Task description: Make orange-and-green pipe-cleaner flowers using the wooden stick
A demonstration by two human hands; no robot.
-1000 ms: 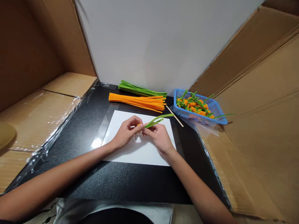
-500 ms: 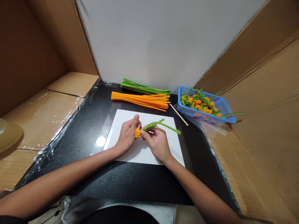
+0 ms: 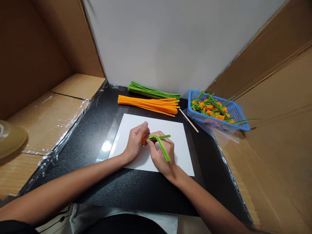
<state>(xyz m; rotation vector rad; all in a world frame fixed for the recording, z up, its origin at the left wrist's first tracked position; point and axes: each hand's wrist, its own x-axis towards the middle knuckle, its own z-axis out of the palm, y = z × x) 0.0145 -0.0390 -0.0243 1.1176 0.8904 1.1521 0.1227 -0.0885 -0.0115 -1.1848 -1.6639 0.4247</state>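
Observation:
My left hand (image 3: 135, 141) is closed around a small orange coiled piece (image 3: 143, 140) that looks like pipe cleaner; most of it is hidden by the fingers. Green pipe cleaners (image 3: 161, 148) come out of its right side. My right hand (image 3: 163, 156) pinches these green stems close to the orange piece, and their loose ends bend over the back of that hand. Both hands are held over a white sheet of paper (image 3: 131, 123) on the black tabletop.
Behind the paper lie a bundle of orange pipe cleaners (image 3: 148, 104) and a green bundle (image 3: 151, 90). A thin wooden stick (image 3: 188, 120) rests beside a blue basket (image 3: 240, 113) of orange-and-green pieces. Cardboard walls (image 3: 275, 97) stand at both sides.
The green stems have swung from pointing right to hanging down over my right hand. My right hand has rolled, and the orange piece is now more covered. The view has shifted slightly.

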